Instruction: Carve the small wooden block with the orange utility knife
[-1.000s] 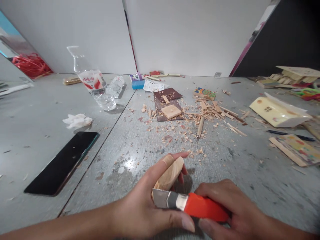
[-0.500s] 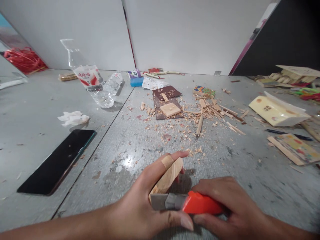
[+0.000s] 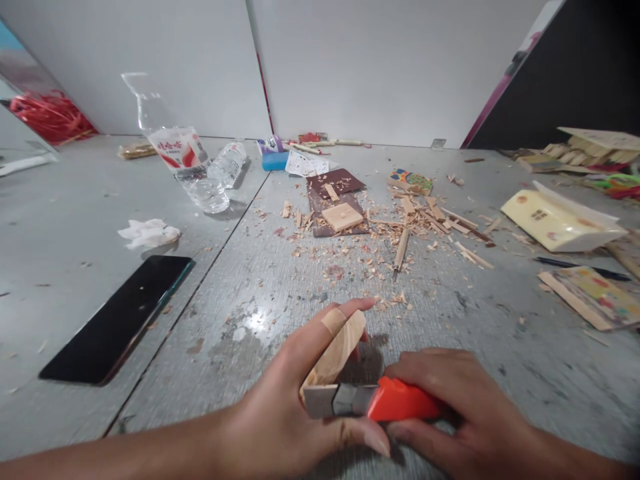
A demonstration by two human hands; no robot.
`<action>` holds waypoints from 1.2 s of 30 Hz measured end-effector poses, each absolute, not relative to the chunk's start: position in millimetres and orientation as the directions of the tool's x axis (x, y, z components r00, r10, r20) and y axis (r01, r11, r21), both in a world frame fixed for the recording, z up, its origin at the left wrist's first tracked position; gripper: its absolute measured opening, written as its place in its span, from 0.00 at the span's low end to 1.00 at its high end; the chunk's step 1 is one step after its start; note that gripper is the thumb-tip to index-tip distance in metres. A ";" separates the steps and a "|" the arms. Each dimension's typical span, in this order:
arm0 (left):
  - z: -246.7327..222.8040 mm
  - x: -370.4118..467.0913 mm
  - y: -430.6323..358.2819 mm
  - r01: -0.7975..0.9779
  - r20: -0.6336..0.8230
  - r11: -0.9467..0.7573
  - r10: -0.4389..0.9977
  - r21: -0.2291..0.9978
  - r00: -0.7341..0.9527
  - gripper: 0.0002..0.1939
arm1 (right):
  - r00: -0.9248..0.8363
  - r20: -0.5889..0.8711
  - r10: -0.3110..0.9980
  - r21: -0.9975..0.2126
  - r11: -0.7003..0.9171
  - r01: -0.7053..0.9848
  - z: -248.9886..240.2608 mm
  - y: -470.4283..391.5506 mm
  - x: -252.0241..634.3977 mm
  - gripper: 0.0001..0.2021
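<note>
My left hand (image 3: 295, 387), with a bandage on one finger, grips a pale piece of wood (image 3: 340, 350) with a rounded end, at the near middle of the table. My right hand (image 3: 450, 407) is wrapped around the red handle of a utility knife (image 3: 405, 400). The knife's blade (image 3: 320, 401) points left and lies against the near end of the wood. My left thumb reaches along below the blade, its tip close to the red handle. The palm side of my left hand hides the wood's lower part.
Wood shavings (image 3: 380, 260) are scattered ahead, around a carving tool (image 3: 401, 250) and a small wooden block (image 3: 343, 217). A phone (image 3: 117, 320), crumpled tissue (image 3: 149, 233) and plastic bottle (image 3: 183, 157) lie or stand left. A cream box-like object (image 3: 560, 219) and painted board (image 3: 595, 297) are right.
Both hands keep their grips on the wood and the knife, which have barely shifted. The whole view has moved slightly.
</note>
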State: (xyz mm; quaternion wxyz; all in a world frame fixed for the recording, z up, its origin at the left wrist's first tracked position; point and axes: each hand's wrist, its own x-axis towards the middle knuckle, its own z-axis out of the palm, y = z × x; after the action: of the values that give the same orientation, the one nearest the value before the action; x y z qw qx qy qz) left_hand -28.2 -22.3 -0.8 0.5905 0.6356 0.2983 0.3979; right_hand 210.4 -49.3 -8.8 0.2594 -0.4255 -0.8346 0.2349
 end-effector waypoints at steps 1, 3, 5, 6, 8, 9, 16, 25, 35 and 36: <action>0.6 -27.9 -22.6 -0.084 0.148 -0.123 0.854 0.989 0.499 0.47 | -0.509 0.233 0.829 -0.607 0.533 0.590 -9.4 -49.2 210.6 0.16; 3.4 -27.2 -24.3 -0.066 0.147 -0.131 0.863 0.989 0.484 0.48 | -0.513 0.226 0.828 -0.599 0.533 0.598 -10.9 -49.3 211.2 0.17; 5.3 -26.7 -26.7 -0.049 0.155 -0.149 0.870 0.988 0.468 0.49 | -0.513 0.235 0.826 -0.593 0.540 0.598 -12.6 -49.4 212.1 0.18; 5.7 -26.5 -27.7 -0.043 0.159 -0.157 0.873 0.987 0.460 0.49 | -0.513 0.239 0.824 -0.591 0.543 0.597 -13.3 -49.5 212.5 0.18; 5.6 -26.4 -28.7 -0.044 0.167 -0.165 0.880 0.985 0.445 0.49 | -0.518 0.245 0.820 -0.591 0.549 0.590 -13.8 -49.4 212.8 0.19; 5.1 -26.4 -28.7 -0.049 0.169 -0.165 0.881 0.985 0.442 0.49 | -0.518 0.245 0.820 -0.593 0.549 0.589 -13.5 -49.3 212.7 0.19; 1.1 -28.0 -25.7 -0.039 0.206 -0.210 0.876 0.977 0.437 0.47 | -0.508 0.264 0.820 -0.627 0.546 0.556 -5.8 -47.8 209.7 0.19; 7.1 -27.0 -27.4 -0.053 0.160 -0.152 0.889 0.987 0.428 0.49 | -0.473 0.279 0.836 -0.621 0.533 0.575 -7.3 -46.7 209.0 0.20; 6.5 -28.8 -26.5 0.017 0.182 -0.208 0.890 0.978 0.419 0.49 | -0.464 0.264 0.846 -0.648 0.512 0.564 -6.3 -49.8 209.7 0.20; 7.4 -28.5 -26.5 0.011 0.179 -0.201 0.891 0.979 0.418 0.49 | -0.466 0.263 0.845 -0.648 0.512 0.563 -6.3 -49.6 209.6 0.20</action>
State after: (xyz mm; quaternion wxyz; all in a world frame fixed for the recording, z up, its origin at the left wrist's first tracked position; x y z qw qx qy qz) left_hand -28.5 -26.5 7.4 0.5297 0.6544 0.3446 0.4153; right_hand 209.6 -49.6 -6.3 0.2881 -0.4291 -0.8204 0.2445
